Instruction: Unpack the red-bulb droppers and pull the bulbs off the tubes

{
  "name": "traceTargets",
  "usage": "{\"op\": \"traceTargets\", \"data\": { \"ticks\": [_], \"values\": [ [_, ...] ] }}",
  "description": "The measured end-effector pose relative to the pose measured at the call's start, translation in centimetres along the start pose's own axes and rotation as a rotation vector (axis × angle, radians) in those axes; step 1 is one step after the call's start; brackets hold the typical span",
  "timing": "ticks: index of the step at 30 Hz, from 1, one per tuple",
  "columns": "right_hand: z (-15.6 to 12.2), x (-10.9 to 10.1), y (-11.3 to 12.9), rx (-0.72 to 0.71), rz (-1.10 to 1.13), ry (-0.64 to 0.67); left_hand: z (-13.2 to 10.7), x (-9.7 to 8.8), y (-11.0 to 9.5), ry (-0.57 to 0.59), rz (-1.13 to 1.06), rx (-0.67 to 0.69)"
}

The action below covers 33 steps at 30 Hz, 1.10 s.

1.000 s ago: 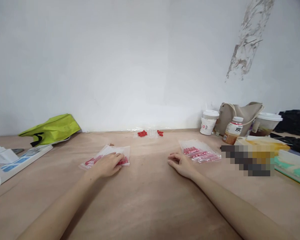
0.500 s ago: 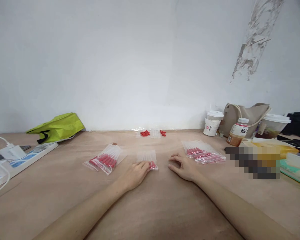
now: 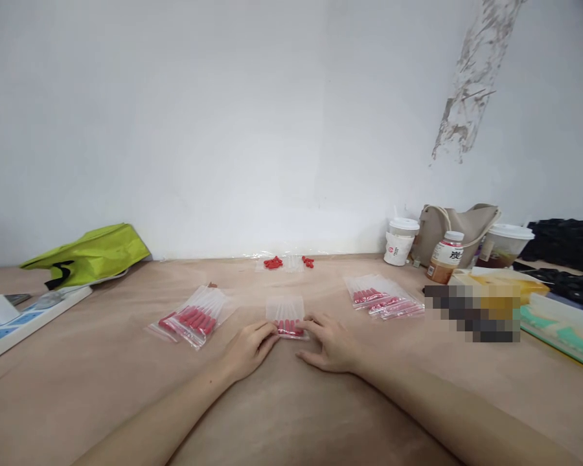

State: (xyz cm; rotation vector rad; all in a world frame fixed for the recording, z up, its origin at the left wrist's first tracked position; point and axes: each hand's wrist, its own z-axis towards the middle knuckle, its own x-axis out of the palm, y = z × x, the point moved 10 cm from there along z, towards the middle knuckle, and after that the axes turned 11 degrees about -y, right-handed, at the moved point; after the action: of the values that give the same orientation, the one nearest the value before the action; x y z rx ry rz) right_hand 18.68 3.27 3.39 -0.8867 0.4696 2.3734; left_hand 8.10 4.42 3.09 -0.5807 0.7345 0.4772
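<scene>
"Below the white wall point(image 3: 223, 129), what stock?"
"One brown-surfaced table point(image 3: 282, 414); one left-side fan of zip-lock bags point(image 3: 197, 317)."
"Hands?"
"Right hand point(image 3: 333, 344): thumb and fingers parted wide, fingertips at the right edge of the central zip-lock bag point(image 3: 284, 305). Left hand point(image 3: 249, 351): fingers bent, at its left corner; grip cannot be told."
"Smallest?"
"Red pieces point(image 3: 287, 326), one row, inside that bag, flat between both hands."

Glossy plastic bag point(image 3: 284, 305), matt table point(image 3: 272, 414)
</scene>
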Motion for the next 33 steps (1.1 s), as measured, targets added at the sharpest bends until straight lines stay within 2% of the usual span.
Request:
{"op": "traceTargets", "data": {
  "ticks": [5, 13, 17, 23, 28, 33],
  "values": [
    [0.8, 1.2, 0.1, -0.078, -0.103, -0.014, 0.4, 0.4, 0.0, -0.025, -0.008, -0.016],
    [0.6, 0.8, -0.7, 0.006, -0.046, -0.083, 0.9, 0.9, -0.7, -0.029, -0.026, 0.063],
    [0.6, 0.7, -0.6, 0.025, -0.068, -0.077, 1.5, 1.1, -0.1, -0.047, -0.131, -0.040],
    [1.0, 0.2, 0.0, -0.007, -0.080, -0.144, 1.7, 1.7, 2.3, -0.080, -0.287, -0.255],
    [1.2, 0.3, 0.6, -0.070, -0.118, -0.177, 1.6, 2.1, 3.3, -0.097, -0.349, -0.325],
    [1.3, 0.3, 0.1, -0.029, -0.128, -0.192, 1.5, 2.1, 3.7, -0.119, -0.378, -0.353]
  ]
}}
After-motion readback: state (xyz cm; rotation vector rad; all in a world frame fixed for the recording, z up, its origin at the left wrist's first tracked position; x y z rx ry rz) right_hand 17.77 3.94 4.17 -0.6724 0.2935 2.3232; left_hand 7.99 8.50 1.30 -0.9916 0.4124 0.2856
